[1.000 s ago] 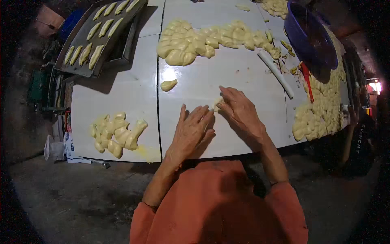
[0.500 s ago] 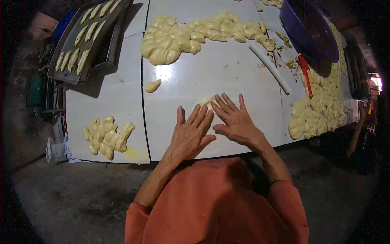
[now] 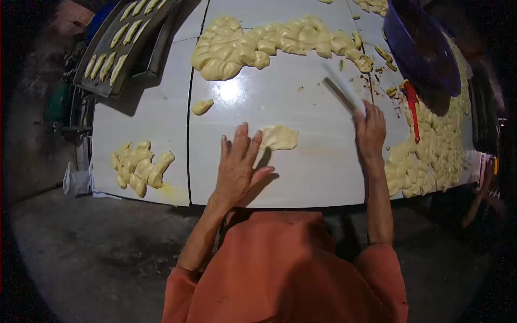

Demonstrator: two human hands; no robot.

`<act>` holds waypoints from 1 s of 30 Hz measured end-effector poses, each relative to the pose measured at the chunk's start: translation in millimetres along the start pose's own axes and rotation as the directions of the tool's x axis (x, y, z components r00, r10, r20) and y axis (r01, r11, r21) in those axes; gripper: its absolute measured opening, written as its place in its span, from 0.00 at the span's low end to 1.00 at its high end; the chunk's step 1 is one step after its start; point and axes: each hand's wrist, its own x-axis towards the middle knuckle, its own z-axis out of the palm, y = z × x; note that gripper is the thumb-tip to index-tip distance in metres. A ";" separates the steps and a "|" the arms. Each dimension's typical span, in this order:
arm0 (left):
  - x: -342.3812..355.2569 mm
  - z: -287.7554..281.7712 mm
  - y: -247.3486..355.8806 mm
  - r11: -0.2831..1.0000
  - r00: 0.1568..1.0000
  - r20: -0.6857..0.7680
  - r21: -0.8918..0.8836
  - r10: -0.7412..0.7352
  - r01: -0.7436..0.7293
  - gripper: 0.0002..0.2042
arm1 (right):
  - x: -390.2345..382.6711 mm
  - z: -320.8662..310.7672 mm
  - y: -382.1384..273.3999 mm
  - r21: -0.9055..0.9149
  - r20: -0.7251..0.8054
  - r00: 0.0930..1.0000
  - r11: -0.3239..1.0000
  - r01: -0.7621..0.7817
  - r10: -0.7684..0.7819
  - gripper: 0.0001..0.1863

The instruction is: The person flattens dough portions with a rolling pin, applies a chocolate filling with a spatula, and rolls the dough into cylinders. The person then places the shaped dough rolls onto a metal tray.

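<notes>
Head view shows your left hand (image 3: 236, 168) spread open, holding nothing, at the left edge of the flattened dough (image 3: 281, 138), which lies between your hands. Your right hand (image 3: 371, 132) is partly closed, holding the near end of a white rod (image 3: 347, 90).

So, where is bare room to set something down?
Bare: between the baking tray and near-left dough pile; also, faintly smeared, between the flattened dough and right hand. Crowded: far side, by long dough heap; right side, by spread dough, purple basin and red tool.
</notes>
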 end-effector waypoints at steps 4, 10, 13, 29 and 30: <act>-7.1 6.2 1.0 0.998 0.949 -0.314 0.045 -0.029 0.046 0.45 | -28.7 -13.0 -71.2 0.242 0.157 0.902 0.901 0.359 -0.401 0.22; 15.7 16.7 14.3 0.927 0.960 -0.084 0.252 -0.266 0.279 0.32 | -32.6 23.2 -114.7 0.012 0.255 0.856 0.886 0.463 -0.450 0.29; 45.1 13.5 7.9 0.917 0.948 -0.047 0.241 -0.316 0.317 0.29 | -18.7 42.5 -116.0 -0.031 0.296 0.891 0.929 0.370 -0.345 0.30; 147.9 12.3 -71.9 0.977 0.983 -0.174 0.189 -0.060 0.093 0.40 | 74.2 42.7 -116.7 0.356 0.352 0.728 0.804 0.477 -0.588 0.25; 141.1 10.0 -71.0 0.985 0.987 -0.152 0.155 -0.058 0.081 0.41 | 61.0 42.1 -109.6 0.326 0.352 0.743 0.818 0.474 -0.570 0.19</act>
